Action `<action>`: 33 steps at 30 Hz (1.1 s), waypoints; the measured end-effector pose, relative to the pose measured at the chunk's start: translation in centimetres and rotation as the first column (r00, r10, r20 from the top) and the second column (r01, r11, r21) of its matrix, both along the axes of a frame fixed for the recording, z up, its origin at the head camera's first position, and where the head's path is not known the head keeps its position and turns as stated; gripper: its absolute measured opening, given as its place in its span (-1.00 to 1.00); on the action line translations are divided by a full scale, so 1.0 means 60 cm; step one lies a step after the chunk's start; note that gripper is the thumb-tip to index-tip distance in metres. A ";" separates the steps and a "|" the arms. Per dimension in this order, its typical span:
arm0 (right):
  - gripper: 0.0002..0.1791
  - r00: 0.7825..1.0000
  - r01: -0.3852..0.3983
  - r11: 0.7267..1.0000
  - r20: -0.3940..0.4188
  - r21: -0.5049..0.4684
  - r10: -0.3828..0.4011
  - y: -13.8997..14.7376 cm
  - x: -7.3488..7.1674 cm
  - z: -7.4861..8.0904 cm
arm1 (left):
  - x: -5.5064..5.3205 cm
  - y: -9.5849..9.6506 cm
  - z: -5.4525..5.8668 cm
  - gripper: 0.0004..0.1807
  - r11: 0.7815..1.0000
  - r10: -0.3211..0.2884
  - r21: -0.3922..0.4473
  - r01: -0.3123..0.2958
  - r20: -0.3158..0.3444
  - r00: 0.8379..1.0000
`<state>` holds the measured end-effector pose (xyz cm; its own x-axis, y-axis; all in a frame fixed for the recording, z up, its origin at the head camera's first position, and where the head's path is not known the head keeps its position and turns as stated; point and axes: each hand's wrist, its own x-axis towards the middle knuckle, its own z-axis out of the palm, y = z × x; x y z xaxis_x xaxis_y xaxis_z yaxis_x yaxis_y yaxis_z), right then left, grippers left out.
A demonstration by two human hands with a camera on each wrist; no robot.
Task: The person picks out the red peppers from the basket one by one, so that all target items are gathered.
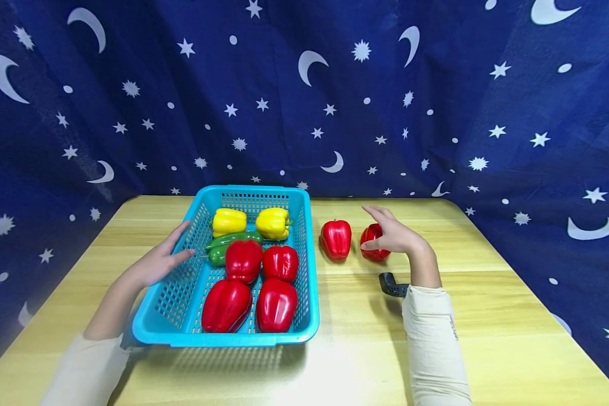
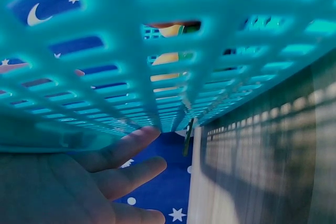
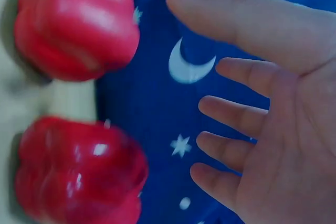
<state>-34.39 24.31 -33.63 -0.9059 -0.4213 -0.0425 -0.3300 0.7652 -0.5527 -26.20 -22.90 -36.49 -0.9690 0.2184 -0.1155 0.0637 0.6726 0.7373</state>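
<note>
My left hand [image 1: 157, 265] is at the left rim of a blue plastic basket [image 1: 313, 293], its fingers extended along the outside and the thumb reaching over the rim. In the left wrist view those fingers [image 2: 131, 177] look straight beside the basket's slatted wall [image 2: 136, 66]. My right hand [image 1: 395, 235] hovers over a red bell pepper [image 1: 371, 251], thumb and fingers spread. Nothing lies in that palm in the right wrist view, where the pepper [image 3: 79, 177] stays apart from the hand. Another red bell pepper [image 1: 336, 239] stands to its left.
Inside the basket lie several red bell peppers [image 1: 276, 304], two yellow ones [image 1: 229, 222] and long green vegetables [image 1: 233, 239]. A black perforated piece [image 1: 393, 286] shows beside my right wrist. Behind the wooden table [image 1: 355, 316] hangs a blue curtain [image 1: 284, 135] with moons and stars.
</note>
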 end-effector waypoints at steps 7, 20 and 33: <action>-0.03 0.993 -0.106 0.994 -0.053 -0.004 0.106 -0.054 0.026 0.021 | -0.004 0.001 -0.001 -0.21 1.000 -0.005 0.009 0.005 0.004 1.000; -0.11 0.948 -0.280 0.959 -0.172 -0.046 0.269 -0.146 0.064 0.028 | -0.003 -0.003 -0.002 -0.20 1.000 -0.003 0.024 0.003 0.013 1.000; -0.16 0.911 -0.354 0.930 -0.188 0.101 0.367 -0.234 0.072 -0.001 | -0.005 -0.003 -0.001 -0.21 0.999 -0.014 0.041 0.014 0.005 1.000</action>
<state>-30.07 10.29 -33.68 -0.6851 -0.7234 0.0860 -0.6884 0.6043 -0.4012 -26.48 -23.09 -36.54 -0.9652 0.2364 -0.1115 0.0685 0.6405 0.7649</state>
